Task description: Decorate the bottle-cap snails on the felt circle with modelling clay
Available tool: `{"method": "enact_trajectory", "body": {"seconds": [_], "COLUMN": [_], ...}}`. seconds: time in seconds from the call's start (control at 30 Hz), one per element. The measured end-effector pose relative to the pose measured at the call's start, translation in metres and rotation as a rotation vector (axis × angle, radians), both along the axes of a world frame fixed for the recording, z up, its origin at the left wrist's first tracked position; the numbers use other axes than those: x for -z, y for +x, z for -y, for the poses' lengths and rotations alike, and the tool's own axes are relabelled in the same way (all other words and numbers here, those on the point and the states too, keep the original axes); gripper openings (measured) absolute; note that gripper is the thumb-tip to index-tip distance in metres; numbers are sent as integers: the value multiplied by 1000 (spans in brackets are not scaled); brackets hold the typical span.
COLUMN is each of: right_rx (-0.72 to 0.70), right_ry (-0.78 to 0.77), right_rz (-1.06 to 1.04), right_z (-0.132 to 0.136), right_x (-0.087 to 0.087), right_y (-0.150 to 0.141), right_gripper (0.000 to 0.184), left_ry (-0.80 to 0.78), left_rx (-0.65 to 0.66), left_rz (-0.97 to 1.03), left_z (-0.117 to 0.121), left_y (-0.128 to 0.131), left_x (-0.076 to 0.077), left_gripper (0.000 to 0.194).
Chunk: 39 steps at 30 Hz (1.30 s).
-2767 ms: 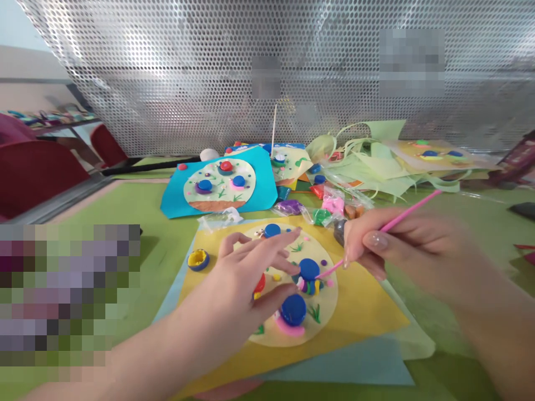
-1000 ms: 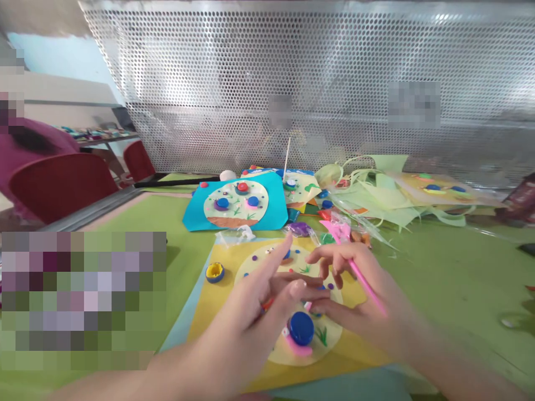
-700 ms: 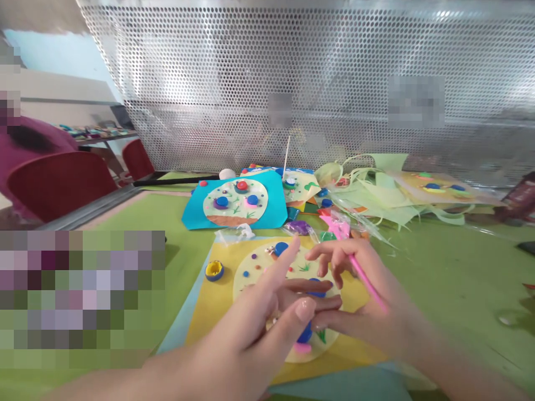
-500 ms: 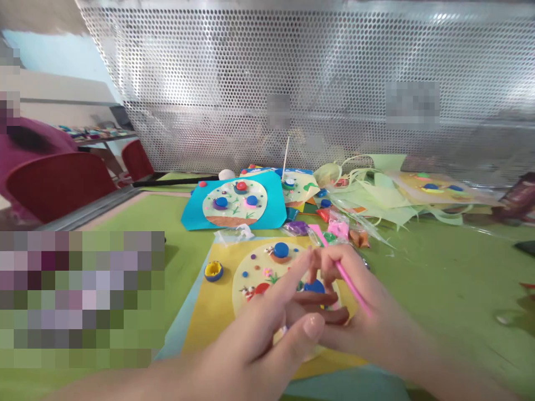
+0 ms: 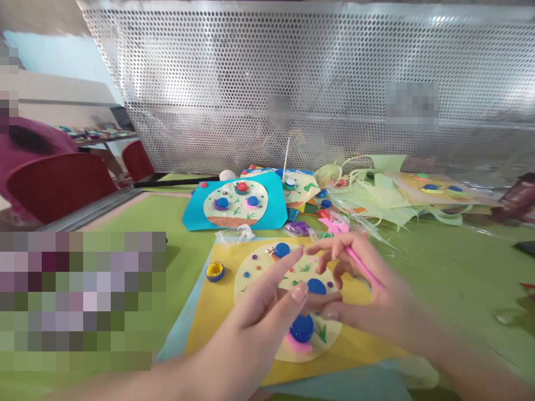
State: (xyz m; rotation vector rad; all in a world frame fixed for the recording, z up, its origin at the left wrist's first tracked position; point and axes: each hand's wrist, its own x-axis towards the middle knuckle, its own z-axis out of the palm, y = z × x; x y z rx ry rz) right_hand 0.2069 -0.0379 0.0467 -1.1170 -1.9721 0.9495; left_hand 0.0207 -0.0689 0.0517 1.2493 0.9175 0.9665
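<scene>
A pale round collage with blue caps and small clay bits lies on a yellow sheet in front of me. My left hand hovers over it, fingers stretched and apart, its fingertips meeting those of my right hand. That right hand keeps a thin pink stick tucked among its fingers, the other fingers spread above the collage. A blue cap on a pink clay base shows just below both hands.
A small yellow-and-blue cap sits left of the sheet. Behind lie a blue-backed collage, clay bags, and light green paper scraps. A perforated metal screen walls the table's back. Red chairs stand at left.
My hands came together over the collage, the pink stick swinging from pointing at the clay to lying back along my right hand. Lately the hands lifted slightly, uncovering the lower blue cap.
</scene>
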Motion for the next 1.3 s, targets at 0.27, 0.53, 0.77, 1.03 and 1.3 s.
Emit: {"method": "enact_trajectory", "body": {"seconds": [0.27,0.53,0.77,1.03,1.3], "right_rx": [-74,-41,-49,-26,53], "right_ry": [-53,-97,-124,-60,282], "right_rz": [-77,-94,-98,-266,-494], "right_z": [-1,-8,-8,-12,-1], "right_x": [-1,-8,-9,-6,-14], "right_y": [1,8,10,14,16], "right_gripper": [36,35,31,12,29], "left_ry": [-231,-402,-430,-375,-327], "left_rx": [48,34,34,-4,-52], "left_rz": [96,358,378,323,445], "left_z": [-4,-9,-9,-11,-16], "left_y": [4,6,5,2,0], "left_x": [5,1,2,9,5], "left_gripper": [76,83,75,72,76]}}
